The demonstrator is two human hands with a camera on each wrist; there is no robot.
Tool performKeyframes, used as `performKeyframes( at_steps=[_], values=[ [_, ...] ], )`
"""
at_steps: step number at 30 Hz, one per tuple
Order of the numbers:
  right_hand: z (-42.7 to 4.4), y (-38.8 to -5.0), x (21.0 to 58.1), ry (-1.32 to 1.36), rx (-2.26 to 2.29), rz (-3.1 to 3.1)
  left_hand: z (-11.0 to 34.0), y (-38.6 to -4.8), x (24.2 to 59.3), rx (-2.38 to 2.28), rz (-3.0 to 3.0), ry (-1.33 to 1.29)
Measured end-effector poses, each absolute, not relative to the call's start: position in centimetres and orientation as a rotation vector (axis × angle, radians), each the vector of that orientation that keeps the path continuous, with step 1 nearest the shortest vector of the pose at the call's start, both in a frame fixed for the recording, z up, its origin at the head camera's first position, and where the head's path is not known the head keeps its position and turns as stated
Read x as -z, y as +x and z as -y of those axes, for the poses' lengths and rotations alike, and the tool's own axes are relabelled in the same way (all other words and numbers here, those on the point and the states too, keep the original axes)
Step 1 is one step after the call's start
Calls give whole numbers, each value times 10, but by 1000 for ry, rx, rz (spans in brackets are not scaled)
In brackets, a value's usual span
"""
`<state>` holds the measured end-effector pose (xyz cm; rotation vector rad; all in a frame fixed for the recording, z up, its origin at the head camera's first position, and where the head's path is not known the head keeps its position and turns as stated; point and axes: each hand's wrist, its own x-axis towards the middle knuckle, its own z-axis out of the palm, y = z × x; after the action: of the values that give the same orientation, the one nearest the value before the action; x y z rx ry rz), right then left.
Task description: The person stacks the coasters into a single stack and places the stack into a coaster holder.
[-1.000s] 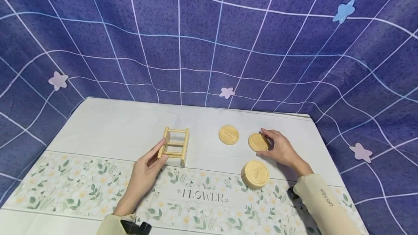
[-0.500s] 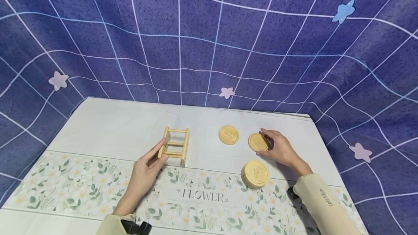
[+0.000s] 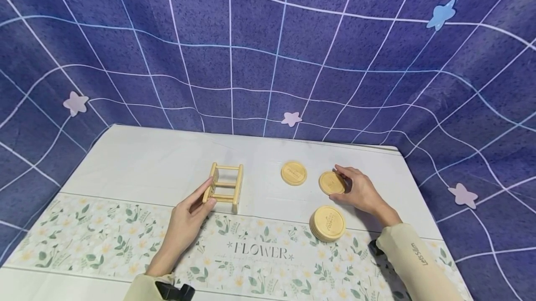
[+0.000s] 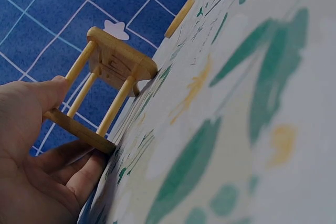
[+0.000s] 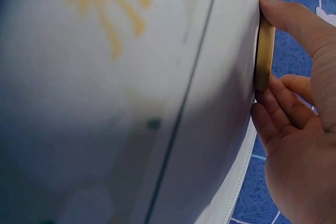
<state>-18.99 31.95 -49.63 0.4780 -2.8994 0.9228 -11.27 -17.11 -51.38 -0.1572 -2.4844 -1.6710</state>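
Observation:
My left hand holds the near left side of a small wooden coaster rack, which has two end panels joined by round rods. In the left wrist view, thumb and fingers lie on either side of one panel of the rack; no coaster is between its panels. On the right, my right hand grips the edge of a round wooden coaster lying flat on the table. The right wrist view shows this coaster edge-on, thumb at one side and fingers at the other.
Another round coaster lies flat between the rack and the right hand. A stack of several coasters stands nearer, below the right hand. The white, flower-printed tablecloth ends at a blue curtain behind and at both sides.

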Motion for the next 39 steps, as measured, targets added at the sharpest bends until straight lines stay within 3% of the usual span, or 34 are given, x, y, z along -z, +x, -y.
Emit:
performKeyframes(
  at_steps=[39],
  values=[
    [-322, -185, 496, 511, -883, 2872, 172, -113, 514, 1677, 2498, -135]
  ],
)
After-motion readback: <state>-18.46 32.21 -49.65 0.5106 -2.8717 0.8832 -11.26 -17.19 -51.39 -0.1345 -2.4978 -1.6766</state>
